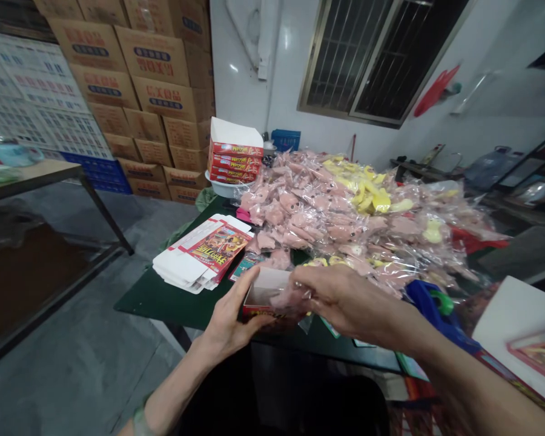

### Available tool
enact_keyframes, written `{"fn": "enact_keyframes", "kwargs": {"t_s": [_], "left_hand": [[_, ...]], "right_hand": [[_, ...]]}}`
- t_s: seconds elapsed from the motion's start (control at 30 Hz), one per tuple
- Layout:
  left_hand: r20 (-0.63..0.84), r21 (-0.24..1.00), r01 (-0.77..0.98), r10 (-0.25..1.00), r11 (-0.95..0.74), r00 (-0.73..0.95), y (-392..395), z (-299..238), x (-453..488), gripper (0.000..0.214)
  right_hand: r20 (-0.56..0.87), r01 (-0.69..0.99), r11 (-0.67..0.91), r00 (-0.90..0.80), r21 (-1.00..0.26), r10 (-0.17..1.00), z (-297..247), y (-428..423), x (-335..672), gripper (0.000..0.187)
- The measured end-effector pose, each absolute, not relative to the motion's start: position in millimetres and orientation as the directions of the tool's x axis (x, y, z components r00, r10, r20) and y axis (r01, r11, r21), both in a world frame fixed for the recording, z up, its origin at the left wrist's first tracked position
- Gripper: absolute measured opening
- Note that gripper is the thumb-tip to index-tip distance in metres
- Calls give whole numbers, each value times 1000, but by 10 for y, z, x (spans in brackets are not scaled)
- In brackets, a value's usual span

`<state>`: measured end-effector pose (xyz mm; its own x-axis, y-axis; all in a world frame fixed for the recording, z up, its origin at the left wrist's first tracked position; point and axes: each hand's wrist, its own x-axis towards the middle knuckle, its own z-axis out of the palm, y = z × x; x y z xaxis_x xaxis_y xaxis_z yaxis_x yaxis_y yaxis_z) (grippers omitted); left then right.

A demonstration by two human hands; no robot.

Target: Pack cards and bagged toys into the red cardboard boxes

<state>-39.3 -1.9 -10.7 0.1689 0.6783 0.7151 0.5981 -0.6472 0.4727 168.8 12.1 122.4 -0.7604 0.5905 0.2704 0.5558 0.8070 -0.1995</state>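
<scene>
My left hand (229,318) grips a small open red cardboard box (266,290) from its left side, thumb up along the flap. My right hand (333,297) is closed on a pink toy in a clear plastic bag (287,300), holding it at the box's open top. Both hands work over the near edge of a dark green table (163,297). Just behind them lies a big heap of bagged pink toys (327,212) with some yellow ones (367,191) on top.
A stack of flat unfolded boxes (202,251) lies left of the hands. Assembled red boxes (234,160) stand stacked in a white basin at the back. A blue tape dispenser (436,309) sits at right. Brown cartons (136,79) are piled against the wall.
</scene>
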Motion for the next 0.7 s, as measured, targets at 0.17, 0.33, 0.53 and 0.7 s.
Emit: {"fn": "enact_keyframes", "kwargs": {"t_s": [0.17,0.33,0.53,0.7], "left_hand": [[716,530,560,690,-637,107,-11,-207,-361,80],[665,637,505,747,-582,22,-4,-306,-335,80],[529,806,328,848,-493,-26,-116,-312,-245,77],[460,851,330,883,-408,-97,-310,-328,-203,60]], "right_hand": [[115,528,798,-808,-290,577,1218,201,1603,17],[528,571,806,-641,-156,557,1112,76,1671,42],[409,535,840,-750,-87,520,653,-71,1410,25],[595,511,846,-637,-151,490,567,-295,1376,22]]}}
